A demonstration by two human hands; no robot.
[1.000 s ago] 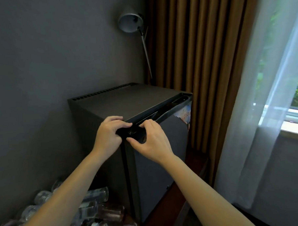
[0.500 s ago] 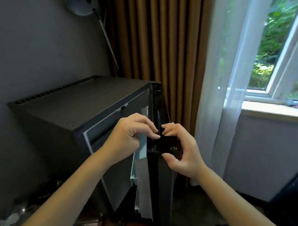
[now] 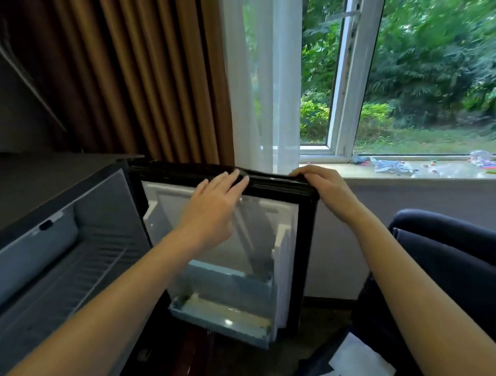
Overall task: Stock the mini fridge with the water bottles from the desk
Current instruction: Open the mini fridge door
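Note:
The dark mini fridge (image 3: 42, 179) stands at the left with its door (image 3: 306, 242) swung wide open toward the window. Its pale interior shows a wire shelf (image 3: 82, 269), and a clear door shelf (image 3: 226, 308) sits low on the door's inside. My left hand (image 3: 216, 200) lies with straight fingers against the door's top edge. My right hand (image 3: 323, 184) grips the door's top right corner, fingers curled over it. No water bottles are in view.
Brown curtains (image 3: 139, 79) and a white sheer curtain (image 3: 262, 79) hang behind the fridge. The window (image 3: 347, 78) is open, with small items on its sill (image 3: 411, 172). A dark chair (image 3: 454, 264) stands at the right, white papers (image 3: 359, 365) on the floor below.
The fridge door has swung from barely ajar to fully open. Both hands followed its top edge to the right, and my view turned right, leaving the bottles out of sight.

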